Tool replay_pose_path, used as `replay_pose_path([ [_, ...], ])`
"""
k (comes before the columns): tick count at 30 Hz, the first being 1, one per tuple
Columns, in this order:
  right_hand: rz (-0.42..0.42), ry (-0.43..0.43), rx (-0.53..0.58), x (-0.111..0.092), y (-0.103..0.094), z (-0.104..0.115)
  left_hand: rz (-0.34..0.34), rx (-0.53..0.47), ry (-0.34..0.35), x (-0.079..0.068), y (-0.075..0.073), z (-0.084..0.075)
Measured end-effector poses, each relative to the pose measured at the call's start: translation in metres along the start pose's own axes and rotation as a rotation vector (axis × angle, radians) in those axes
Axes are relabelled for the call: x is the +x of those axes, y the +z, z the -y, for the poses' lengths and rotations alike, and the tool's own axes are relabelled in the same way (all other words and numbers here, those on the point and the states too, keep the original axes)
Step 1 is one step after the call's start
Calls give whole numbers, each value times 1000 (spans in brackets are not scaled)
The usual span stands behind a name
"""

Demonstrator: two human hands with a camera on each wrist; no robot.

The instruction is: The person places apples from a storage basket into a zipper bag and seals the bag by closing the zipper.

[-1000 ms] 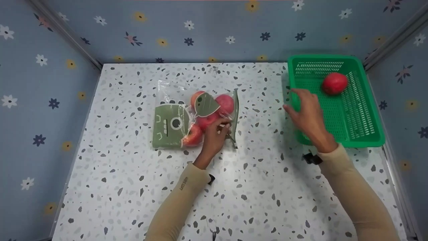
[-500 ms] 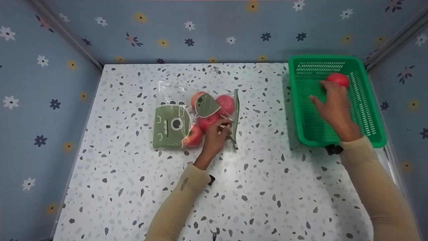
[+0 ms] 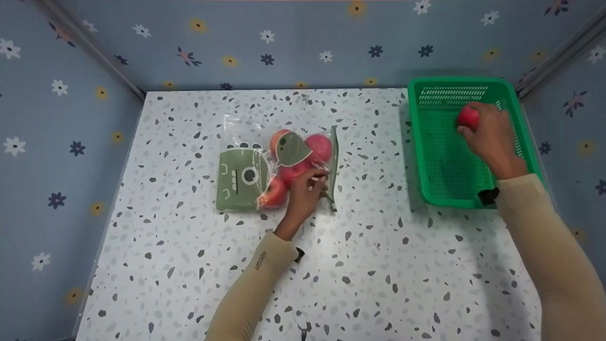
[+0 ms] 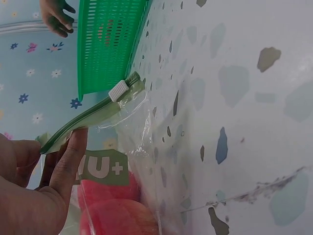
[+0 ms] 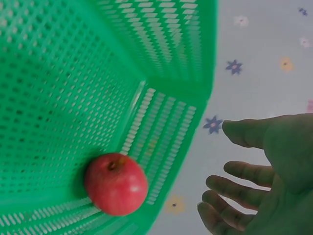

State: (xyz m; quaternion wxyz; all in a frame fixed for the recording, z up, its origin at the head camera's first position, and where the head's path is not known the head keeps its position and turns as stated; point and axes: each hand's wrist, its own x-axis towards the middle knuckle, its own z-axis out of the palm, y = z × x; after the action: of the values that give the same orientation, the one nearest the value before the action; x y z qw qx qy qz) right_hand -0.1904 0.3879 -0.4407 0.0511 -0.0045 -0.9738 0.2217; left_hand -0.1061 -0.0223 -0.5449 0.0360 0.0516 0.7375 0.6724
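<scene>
A clear zip bag (image 3: 232, 189) with a green cartoon print lies flat on the table, several red apples (image 3: 273, 192) inside. My left hand (image 3: 303, 196) pinches the bag's green zip edge, and a white slider (image 4: 118, 91) sits near one end of it in the left wrist view. Inside the green basket (image 3: 420, 184), my right hand (image 3: 494, 137) reaches round a single red apple (image 3: 466, 118), thumb and fingers at its sides. The right wrist view instead has the fingers (image 5: 239, 191) spread and apart from that apple (image 5: 116, 183).
The basket, with slotted walls, stands at the table's back right corner beside the flowered wall (image 3: 575, 156). A speckled white tabletop (image 3: 369, 265) lies between bag and basket. Flowered walls also rise behind and at the left.
My right hand has moved right from over the basket's left rim, into the basket and round the apple. My left hand and the bag have stayed in place.
</scene>
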Motion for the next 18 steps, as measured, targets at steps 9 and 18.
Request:
replay_pose_path([
  [9,136,83,-76,20,4,-29,-1,0,16,-1,0,0],
  [18,206,101,-140,34,9,-54,-1,9,24,-1,0,3],
])
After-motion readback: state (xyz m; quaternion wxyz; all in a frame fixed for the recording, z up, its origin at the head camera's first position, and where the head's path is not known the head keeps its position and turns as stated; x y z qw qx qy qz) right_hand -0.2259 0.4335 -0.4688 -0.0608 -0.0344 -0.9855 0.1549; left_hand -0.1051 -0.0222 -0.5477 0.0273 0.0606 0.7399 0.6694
